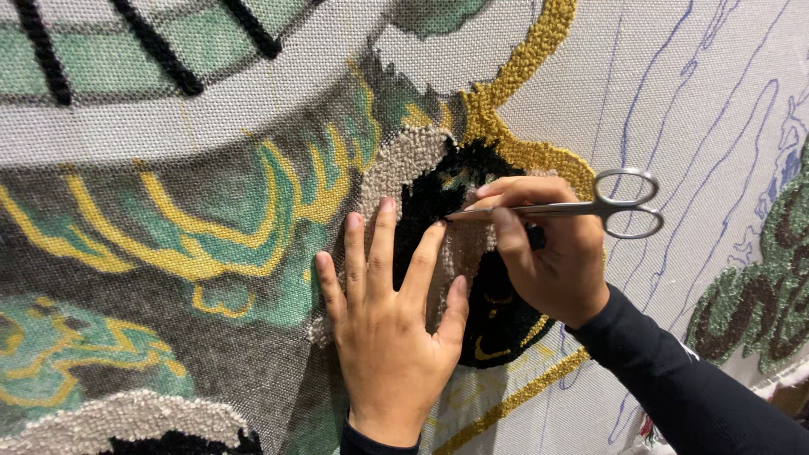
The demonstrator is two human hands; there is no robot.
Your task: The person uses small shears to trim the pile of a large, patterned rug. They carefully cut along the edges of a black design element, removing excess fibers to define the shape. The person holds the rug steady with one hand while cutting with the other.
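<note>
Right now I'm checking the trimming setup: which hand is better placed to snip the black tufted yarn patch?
Right hand: it holds the silver scissors, tips at the black patch; left hand lies flat.

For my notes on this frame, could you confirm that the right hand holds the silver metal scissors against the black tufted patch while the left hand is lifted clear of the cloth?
Not quite. The head view shows the left hand pressed flat on the woven backing cloth, fingers spread beside the black tufted patch. The right hand does hold the silver metal scissors there.
</note>
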